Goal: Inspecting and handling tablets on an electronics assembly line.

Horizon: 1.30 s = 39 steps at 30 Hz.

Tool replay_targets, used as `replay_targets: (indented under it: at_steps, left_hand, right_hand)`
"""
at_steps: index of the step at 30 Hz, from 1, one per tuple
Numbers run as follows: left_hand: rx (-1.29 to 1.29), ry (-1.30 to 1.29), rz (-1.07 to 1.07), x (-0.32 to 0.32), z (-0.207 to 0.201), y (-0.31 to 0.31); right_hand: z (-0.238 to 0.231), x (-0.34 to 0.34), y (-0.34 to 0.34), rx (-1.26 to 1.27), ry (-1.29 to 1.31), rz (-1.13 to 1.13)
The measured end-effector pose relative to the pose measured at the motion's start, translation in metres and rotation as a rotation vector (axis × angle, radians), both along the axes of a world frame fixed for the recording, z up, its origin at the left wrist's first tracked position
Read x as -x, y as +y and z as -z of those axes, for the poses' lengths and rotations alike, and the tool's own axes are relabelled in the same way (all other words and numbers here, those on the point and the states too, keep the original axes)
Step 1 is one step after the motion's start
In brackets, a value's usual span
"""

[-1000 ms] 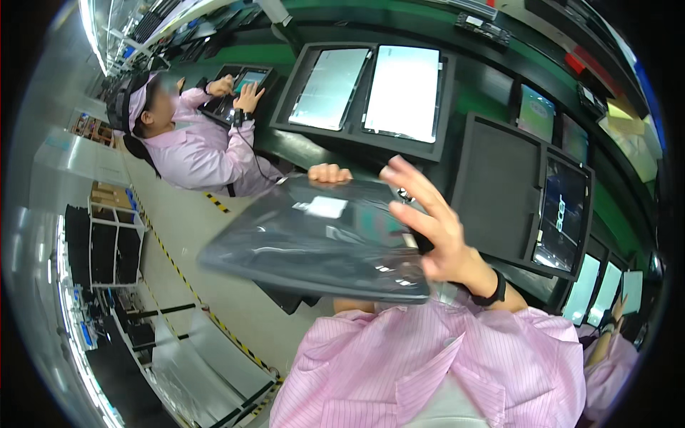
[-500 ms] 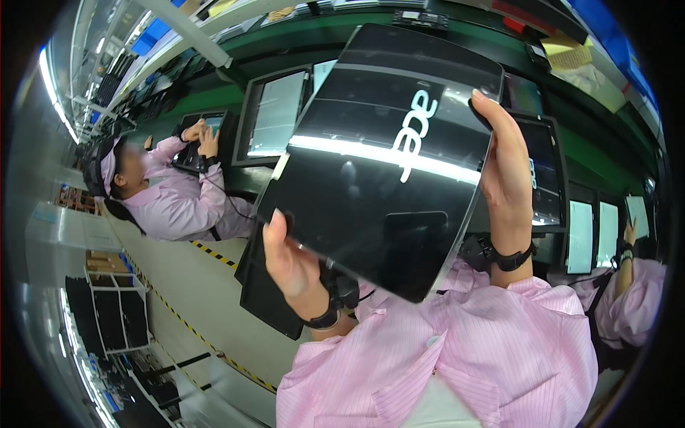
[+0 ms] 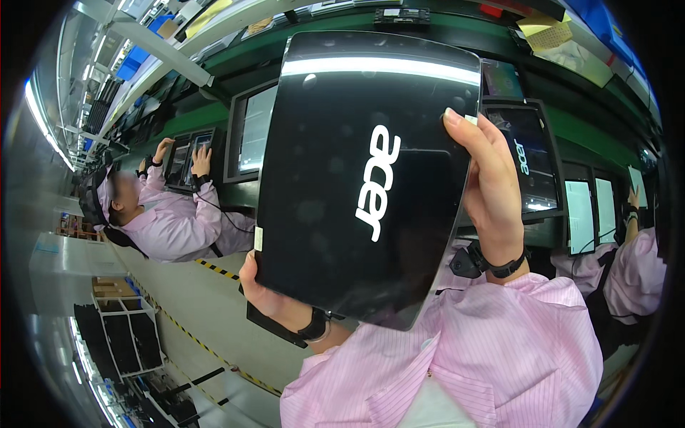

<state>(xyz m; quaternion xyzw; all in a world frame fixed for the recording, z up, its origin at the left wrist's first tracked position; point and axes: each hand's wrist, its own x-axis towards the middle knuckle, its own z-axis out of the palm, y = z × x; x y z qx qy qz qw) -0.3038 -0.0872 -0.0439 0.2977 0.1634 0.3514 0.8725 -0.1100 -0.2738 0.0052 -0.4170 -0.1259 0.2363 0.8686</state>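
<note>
A large, thin tablet (image 3: 321, 214), glossy black with pale lettering across its screen, is held up in front of my chest. My left hand (image 3: 267, 292) grips its lower left corner, thumb at the edge and the other fingers hidden behind it. On the right edge, my right hand (image 3: 496, 189) is closed with its thumb on the front and the fingers mostly behind. Small pale tabs stick out at the left edge and beside my right thumb. A bright strip of light reflects near the top of the screen.
Behind the tablet runs a green workbench (image 3: 549, 128) with a similar lit screen (image 3: 528, 160) in a dark frame and pale panels (image 3: 579, 214). One co-worker (image 3: 171, 221) works at the left; another person's sleeve (image 3: 635, 274) shows at the right. A metal post (image 3: 160, 53) rises at upper left.
The tablet has turned more upright and shifted slightly left and down, both hands moving with it. Its light reflection has slid from the middle to the top. The left co-worker's hands have moved apart.
</note>
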Motion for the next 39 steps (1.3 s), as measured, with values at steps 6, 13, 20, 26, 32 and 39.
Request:
replay_targets:
  at_steps: [6,13,20,26,32,39]
  left_hand:
    - [-1.157,0.246,-0.234,-0.004,-0.018,-0.022]
    - [-1.218,0.224,0.467,-0.063,-0.062,-0.041]
    - [-1.256,0.098,0.454,-0.092,-0.079,-0.076]
    - [-1.266,0.043,0.51,-0.095,-0.071,-0.09]
    - [-1.09,0.484,0.589,-0.123,0.005,-0.059]
    - [-1.111,0.799,0.832,-0.173,0.116,-0.066]
  right_hand:
    - [0.044,-0.016,0.02,-0.107,0.29,-0.094]
    - [0.08,-0.021,0.035,-0.001,0.374,0.051]
    - [0.087,-0.023,0.026,-0.221,0.395,-0.395]
    - [0.09,-0.028,0.01,-0.264,0.353,-0.473]
    - [0.126,-0.072,-0.058,0.296,0.199,0.06]
    - [0.216,-0.132,-0.074,0.841,0.076,0.232]
